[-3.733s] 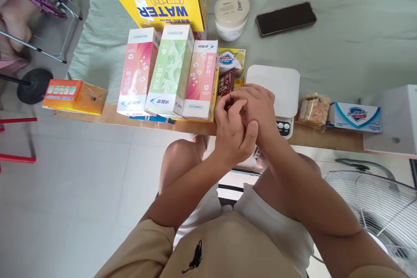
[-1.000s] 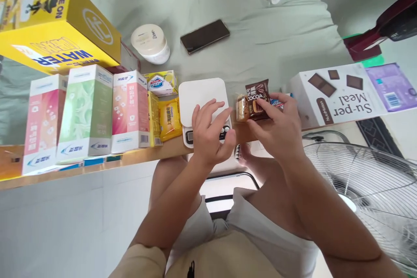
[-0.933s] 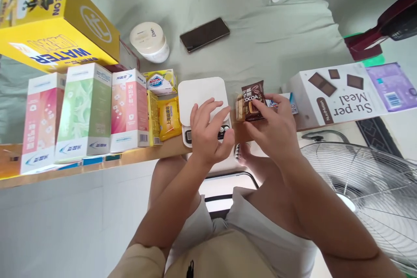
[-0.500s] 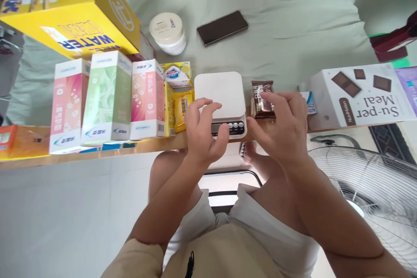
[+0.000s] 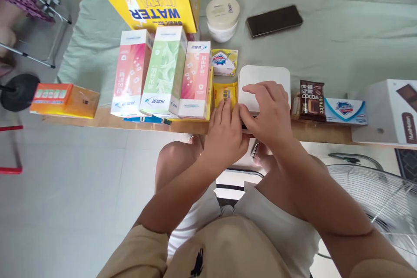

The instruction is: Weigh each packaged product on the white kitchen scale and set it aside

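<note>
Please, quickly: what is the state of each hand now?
Left hand: fingers at the yellow packet; grip cannot be told.
Right hand: partly open, at the white scale.

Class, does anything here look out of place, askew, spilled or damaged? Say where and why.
The orange box sits apart from the tall cartons and seems to overhang the left end of the wooden board. Nothing looks spilled or damaged.
</note>
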### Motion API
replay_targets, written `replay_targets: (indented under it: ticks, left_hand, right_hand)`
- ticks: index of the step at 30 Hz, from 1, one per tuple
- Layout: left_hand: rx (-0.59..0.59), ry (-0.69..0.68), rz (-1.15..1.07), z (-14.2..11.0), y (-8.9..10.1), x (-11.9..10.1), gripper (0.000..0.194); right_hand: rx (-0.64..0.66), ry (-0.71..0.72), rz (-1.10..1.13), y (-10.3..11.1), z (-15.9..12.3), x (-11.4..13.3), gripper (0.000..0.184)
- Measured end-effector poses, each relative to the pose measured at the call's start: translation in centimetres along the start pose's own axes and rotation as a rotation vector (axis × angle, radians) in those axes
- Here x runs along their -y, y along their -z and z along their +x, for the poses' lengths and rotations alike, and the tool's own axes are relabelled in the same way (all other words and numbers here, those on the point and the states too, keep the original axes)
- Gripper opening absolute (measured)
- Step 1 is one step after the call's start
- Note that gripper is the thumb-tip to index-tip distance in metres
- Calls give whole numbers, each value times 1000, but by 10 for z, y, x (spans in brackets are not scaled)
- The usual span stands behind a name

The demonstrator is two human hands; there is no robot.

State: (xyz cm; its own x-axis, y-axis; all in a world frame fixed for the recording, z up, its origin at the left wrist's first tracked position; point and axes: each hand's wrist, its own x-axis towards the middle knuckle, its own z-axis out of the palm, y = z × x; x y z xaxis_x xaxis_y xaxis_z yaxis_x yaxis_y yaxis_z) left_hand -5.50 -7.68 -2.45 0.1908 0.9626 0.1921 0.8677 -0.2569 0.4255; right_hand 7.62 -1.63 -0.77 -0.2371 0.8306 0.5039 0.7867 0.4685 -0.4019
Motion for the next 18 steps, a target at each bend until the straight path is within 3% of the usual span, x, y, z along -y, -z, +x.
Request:
replay_targets:
  ticks: [7, 11, 14, 18]
  left_hand:
    - [120, -96, 69, -26, 26, 0, 66]
    - [123, -58, 136, -36, 27, 6, 63]
    - [23, -43, 175, -40, 18, 15, 61]
    - [-226, -171, 198, -45, 8, 24, 41]
  right_hand:
    - [57, 60, 80, 0, -7, -2, 28]
    - [35, 97, 97, 4, -10, -6, 28]
    - [28, 119, 110, 5, -12, -6, 27]
    - [4, 152, 133, 5, -11, -6, 24]
